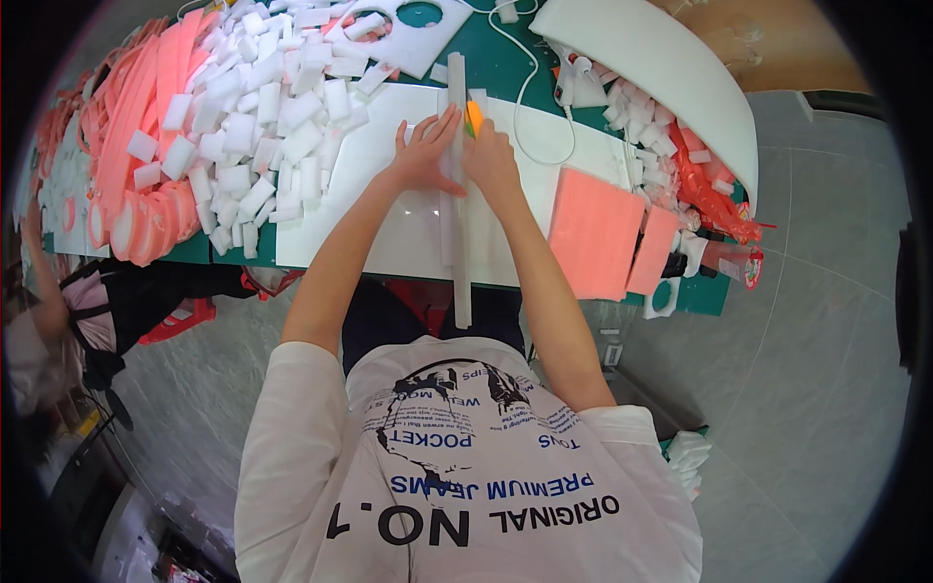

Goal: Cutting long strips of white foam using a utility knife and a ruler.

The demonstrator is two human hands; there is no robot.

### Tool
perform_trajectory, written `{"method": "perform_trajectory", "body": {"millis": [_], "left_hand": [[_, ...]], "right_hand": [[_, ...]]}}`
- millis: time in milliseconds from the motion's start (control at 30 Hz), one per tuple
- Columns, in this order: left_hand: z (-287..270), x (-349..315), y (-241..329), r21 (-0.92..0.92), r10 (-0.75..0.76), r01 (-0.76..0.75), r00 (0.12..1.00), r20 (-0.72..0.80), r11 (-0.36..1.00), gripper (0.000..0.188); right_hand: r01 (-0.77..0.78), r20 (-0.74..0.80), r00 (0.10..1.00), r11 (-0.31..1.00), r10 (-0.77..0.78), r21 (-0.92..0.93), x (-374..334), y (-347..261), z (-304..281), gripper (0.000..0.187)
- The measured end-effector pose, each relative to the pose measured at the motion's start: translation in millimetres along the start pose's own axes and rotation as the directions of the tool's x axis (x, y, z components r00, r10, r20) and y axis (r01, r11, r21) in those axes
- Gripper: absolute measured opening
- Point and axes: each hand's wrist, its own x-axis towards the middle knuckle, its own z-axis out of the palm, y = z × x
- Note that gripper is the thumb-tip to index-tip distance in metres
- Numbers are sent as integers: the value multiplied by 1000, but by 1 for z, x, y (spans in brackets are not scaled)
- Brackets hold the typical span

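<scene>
A long pale straightedge bar (462,253) runs from the far part of the table toward me, its near end jutting past the table edge. My left hand (426,158) presses on its left side, fingers stretched and thumb apart. Beside the bar's far right side, my right hand (494,163) is closed round a yellow-orange utility knife (474,117); the blade tip cannot be made out. Under and beside the bar lies a white foam strip (446,228), on a large white board (389,228).
Small white foam blocks (258,107) are heaped at the left, next to pink foam strips (160,87). Pink foam slabs (595,233) lie at the right. A white cable (525,92) loops near the right hand. A large curved white panel (671,68) borders the far right.
</scene>
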Motion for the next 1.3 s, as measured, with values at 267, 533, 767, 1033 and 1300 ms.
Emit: {"method": "perform_trajectory", "body": {"millis": [267, 533, 767, 1033, 1300], "left_hand": [[2, 1, -1, -5, 15, -15, 1000, -22, 1000, 124], [5, 0, -4, 9, 3, -3, 1000, -13, 1000, 124], [10, 2, -9, 0, 24, -24, 999, -37, 1000, 125], [11, 3, -8, 5, 45, -44, 998, -40, 999, 127], [11, 2, -8, 29, 12, -11, 999, -50, 1000, 125]], "right_hand": [[2, 1, 1000, 998, -2, 57, -16, 2, 3, 29], [-68, 123, 991, 993, 56, 93, -15, 4, -4, 31], [-73, 112, 992, 993, 63, 91, -11, 10, -4, 33], [123, -83, 988, 991, -127, -60, -14, 15, 7, 34], [202, -46, 978, 978, -204, -45, -32, 24, 7, 29]]}}
